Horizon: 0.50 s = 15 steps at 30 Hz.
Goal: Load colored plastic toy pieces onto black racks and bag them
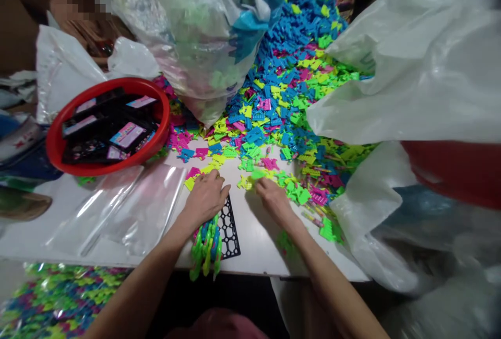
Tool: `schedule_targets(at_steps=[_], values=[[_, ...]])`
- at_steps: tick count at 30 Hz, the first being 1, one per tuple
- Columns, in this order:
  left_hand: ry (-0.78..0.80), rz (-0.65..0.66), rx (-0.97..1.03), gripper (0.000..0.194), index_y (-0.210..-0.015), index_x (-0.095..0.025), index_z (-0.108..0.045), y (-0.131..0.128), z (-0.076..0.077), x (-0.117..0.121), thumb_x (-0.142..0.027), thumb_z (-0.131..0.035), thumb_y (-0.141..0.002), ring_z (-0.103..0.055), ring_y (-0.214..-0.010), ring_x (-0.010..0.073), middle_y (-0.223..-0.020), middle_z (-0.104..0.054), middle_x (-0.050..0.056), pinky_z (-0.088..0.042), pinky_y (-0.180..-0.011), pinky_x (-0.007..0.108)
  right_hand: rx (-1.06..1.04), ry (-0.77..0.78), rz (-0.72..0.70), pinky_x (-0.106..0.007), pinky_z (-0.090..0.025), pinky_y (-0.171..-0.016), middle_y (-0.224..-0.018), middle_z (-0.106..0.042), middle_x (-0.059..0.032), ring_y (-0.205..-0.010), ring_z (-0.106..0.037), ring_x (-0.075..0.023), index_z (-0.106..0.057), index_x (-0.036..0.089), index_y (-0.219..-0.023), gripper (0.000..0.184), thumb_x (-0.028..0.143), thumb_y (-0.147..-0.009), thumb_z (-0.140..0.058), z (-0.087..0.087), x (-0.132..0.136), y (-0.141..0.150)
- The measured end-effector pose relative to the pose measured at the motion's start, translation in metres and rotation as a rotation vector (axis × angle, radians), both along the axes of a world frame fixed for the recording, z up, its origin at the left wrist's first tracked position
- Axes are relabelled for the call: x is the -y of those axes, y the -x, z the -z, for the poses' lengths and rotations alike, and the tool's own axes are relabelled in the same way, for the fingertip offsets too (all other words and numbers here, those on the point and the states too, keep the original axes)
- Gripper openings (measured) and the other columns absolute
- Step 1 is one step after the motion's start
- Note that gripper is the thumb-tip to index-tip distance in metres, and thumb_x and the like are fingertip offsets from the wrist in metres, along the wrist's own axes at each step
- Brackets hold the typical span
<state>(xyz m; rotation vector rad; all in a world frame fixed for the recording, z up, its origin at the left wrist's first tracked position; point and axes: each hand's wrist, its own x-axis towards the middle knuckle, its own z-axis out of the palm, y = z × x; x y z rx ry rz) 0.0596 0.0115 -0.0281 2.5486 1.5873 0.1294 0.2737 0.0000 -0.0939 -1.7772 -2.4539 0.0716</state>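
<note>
My left hand (205,198) rests palm down on the white table (254,234), fingers closed over a bunch of green and blue plastic pieces (206,247) that stick out toward me beneath the wrist. It partly covers a black perforated card (229,229). My right hand (274,198) pinches a small green plastic piece (257,174) at the near edge of a big heap of neon blue, green, yellow and pink plastic pieces (289,78).
A red bowl (58,130) holding black printed cards stands at the left. Clear plastic sleeves (117,208) lie beside it. Large plastic bags (410,67) crowd the back and right. Another person sits at the far left. A bag of coloured pieces (58,297) lies below the table edge.
</note>
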Motion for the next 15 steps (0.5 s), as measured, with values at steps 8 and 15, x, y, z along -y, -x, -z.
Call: schedule_targets(at_steps=[8, 15], values=[[0.035, -0.013, -0.031, 0.042, -0.097, -0.01, -0.065, 0.001, -0.001, 0.0, -0.036, -0.031, -0.096, -0.059, -0.097, 0.0256, -0.11, -0.058, 0.014, -0.041, -0.095, 0.043, -0.071, 0.066, 0.307, -0.028, -0.041, -0.066, -0.088, -0.066, -0.0089, -0.084, -0.061, -0.0214, -0.06, 0.018, -0.093, 0.009, 0.023, -0.089, -0.054, 0.013, 0.051, 0.029], [0.112, 0.09, 0.004, 0.042, -0.11, -0.012, -0.062, 0.007, -0.007, -0.006, -0.035, -0.029, -0.097, -0.056, -0.111, 0.0241, -0.122, -0.057, 0.014, -0.04, -0.098, 0.04, -0.851, 0.2, 0.373, -0.026, -0.042, -0.06, -0.069, -0.062, -0.0009, -0.063, -0.058, -0.0155, -0.056, 0.017, -0.097, 0.02, 0.028, -0.08, -0.058, 0.0, 0.042, 0.034]])
